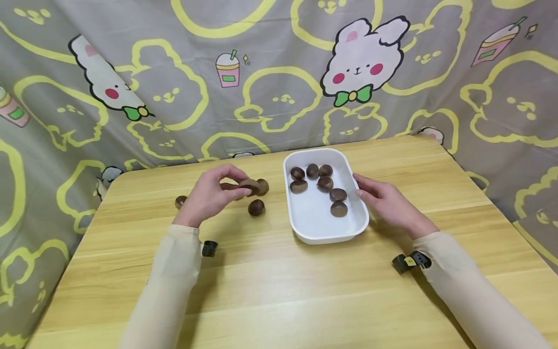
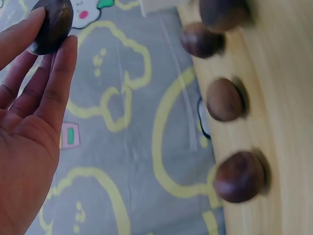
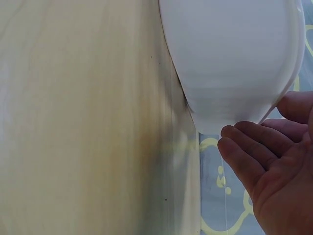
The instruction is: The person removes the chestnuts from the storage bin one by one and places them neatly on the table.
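Observation:
Between thumb and fingertips, my left hand (image 1: 211, 195) pinches a dark brown chestnut (image 2: 55, 24), raised over the table left of the tray. Close by lie a glossy chestnut (image 1: 256, 207) and a duller one (image 1: 262, 187), partly overlapped by the held nut in the head view. Another chestnut (image 1: 180, 201) peeks out behind the left wrist. The white rectangular tray (image 1: 311, 227) holds several chestnuts, mostly toward its far end and right side. My right hand (image 1: 389, 204) grips the tray's right side, thumb at the rim and fingers against the outer wall.
Everything stands on a light wood-grain table (image 1: 270, 295). Right behind its far edge hangs a grey curtain (image 1: 279, 53) with yellow outlines and cartoon rabbits. Black straps with small devices (image 1: 411, 262) are worn at both wrists.

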Tool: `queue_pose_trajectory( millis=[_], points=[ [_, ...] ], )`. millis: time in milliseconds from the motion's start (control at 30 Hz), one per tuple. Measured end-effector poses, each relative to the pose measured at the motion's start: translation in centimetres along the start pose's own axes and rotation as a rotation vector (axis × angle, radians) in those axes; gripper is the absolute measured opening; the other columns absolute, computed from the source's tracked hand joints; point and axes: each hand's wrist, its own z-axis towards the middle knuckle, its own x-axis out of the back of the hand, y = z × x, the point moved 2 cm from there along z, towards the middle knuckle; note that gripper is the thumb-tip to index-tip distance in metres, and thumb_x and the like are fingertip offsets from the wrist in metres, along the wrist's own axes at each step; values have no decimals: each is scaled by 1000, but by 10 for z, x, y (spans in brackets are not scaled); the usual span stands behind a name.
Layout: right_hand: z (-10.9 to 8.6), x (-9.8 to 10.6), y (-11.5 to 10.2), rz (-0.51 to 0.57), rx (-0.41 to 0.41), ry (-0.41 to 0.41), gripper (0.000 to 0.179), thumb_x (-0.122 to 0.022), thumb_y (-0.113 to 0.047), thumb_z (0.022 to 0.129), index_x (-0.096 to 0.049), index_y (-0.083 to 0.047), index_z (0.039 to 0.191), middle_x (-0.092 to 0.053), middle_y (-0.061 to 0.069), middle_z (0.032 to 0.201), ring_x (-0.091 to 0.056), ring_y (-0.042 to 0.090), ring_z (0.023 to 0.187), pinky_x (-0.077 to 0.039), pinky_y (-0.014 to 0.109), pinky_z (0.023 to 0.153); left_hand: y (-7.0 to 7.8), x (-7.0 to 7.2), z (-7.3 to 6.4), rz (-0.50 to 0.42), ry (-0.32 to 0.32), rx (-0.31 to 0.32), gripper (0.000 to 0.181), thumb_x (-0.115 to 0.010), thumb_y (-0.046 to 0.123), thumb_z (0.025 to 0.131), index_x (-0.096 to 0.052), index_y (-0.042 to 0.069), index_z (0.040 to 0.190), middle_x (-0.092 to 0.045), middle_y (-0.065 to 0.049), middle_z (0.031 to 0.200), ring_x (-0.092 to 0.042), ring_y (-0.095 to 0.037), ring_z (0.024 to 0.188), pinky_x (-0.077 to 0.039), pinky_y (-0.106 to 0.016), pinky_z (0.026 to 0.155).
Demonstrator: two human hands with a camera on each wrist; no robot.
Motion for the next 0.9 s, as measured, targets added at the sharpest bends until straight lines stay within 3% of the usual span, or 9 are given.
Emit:
queue_pose_trajectory(
  millis=[200,467,900],
  points=[
    [0,-2,0,0,3,2,52,-50,-24,105,-36,-3,150,-40,17,149,-40,34,134,-32,49,107,-17,11,-14,83,12,64,18,-78,13,86,-68,11,101,-66,-1,102,-61,-17,96,-53,-30,82],
    [-1,-1,0,-8,-7,0,53,-49,-27,105,-36,-4,151,-39,17,150,-39,34,135,-31,49,108,-38,18,-23,164,0,199,22,-77,16,87,-67,9,105,-67,-7,100,-64,-25,91,-51,-39,78],
    [0,0,-1,-4,2,-3,53,-48,-27,105,-35,-5,151,-39,16,150,-37,33,136,-31,49,108,-64,8,-22,313,-89,250,20,-75,17,89,-67,9,105,-65,-5,98,-61,-23,90,-49,-39,79]
  ],
)
